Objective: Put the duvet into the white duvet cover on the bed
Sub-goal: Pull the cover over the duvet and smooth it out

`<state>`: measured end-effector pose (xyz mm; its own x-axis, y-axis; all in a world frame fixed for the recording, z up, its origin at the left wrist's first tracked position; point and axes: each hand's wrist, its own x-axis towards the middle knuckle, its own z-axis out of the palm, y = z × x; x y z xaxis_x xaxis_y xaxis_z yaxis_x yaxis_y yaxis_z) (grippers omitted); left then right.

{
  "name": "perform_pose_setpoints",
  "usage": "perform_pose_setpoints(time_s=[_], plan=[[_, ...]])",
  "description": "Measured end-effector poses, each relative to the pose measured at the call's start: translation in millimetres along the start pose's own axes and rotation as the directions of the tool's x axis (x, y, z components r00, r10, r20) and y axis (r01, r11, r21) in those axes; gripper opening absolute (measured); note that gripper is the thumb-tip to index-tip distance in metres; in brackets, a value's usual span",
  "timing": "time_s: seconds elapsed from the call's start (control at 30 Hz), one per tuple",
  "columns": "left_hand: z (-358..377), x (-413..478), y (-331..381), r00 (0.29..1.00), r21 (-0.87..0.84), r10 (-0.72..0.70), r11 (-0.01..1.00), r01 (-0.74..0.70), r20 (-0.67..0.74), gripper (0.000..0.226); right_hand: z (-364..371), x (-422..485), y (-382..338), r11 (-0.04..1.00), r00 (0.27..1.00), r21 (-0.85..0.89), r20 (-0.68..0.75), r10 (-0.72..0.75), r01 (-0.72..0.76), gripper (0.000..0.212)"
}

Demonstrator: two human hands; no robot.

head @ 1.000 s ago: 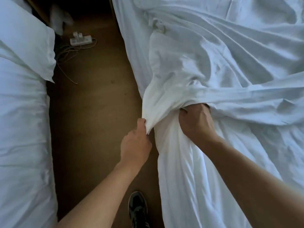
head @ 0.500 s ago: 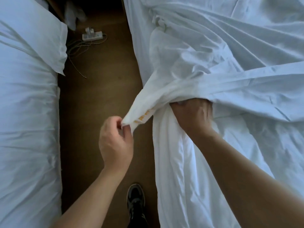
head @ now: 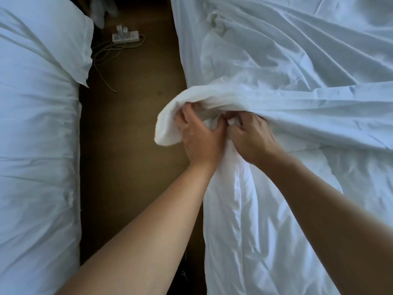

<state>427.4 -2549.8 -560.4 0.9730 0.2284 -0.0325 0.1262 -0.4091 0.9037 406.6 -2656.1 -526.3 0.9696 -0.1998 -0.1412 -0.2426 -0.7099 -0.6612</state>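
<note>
The white duvet cover (head: 297,99) lies crumpled across the bed on the right, and one corner of it bulges out over the bed's left edge. My left hand (head: 200,137) grips that bunched corner from below, fingers curled into the fabric. My right hand (head: 253,137) pinches a fold of white cloth right beside it, thumbs nearly touching. The duvet (head: 244,220) runs down from under both hands along the bed's edge. Where cover ends and duvet begins under the hands is hidden.
A second bed with white bedding and a pillow (head: 42,50) fills the left side. Between the beds runs a narrow strip of brown floor (head: 131,167). A white power strip (head: 126,36) with loose cables lies on the floor at the far end.
My left hand has moved right from the pinched corner tip and now grips the bunched corner next to my right hand. The corner has folded over into a rounded bulge.
</note>
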Motion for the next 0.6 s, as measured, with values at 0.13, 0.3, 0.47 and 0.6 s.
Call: perform_pose_setpoints(time_s=[0.13,0.3,0.47,0.6], plan=[[17,17,-4,0.989,0.129,0.133,0.982,-0.14,0.063,0.038,4,7,8,0.984,0.979,-0.145,-0.189,0.072,-0.101,0.05],[21,44,-10,0.946,0.281,0.299,0.904,-0.323,0.126,0.045,-4,46,21,0.889,0.865,-0.101,-0.302,0.4,-0.446,0.054],[20,71,-15,0.852,0.189,0.358,0.872,-0.451,0.382,0.021,-17,78,18,0.925,0.962,-0.267,-0.028,0.273,-0.271,0.028],[4,55,-33,0.868,0.236,0.364,0.86,-0.452,0.337,0.029,5,88,15,0.911,0.951,-0.372,0.173,0.256,-0.178,0.049]])
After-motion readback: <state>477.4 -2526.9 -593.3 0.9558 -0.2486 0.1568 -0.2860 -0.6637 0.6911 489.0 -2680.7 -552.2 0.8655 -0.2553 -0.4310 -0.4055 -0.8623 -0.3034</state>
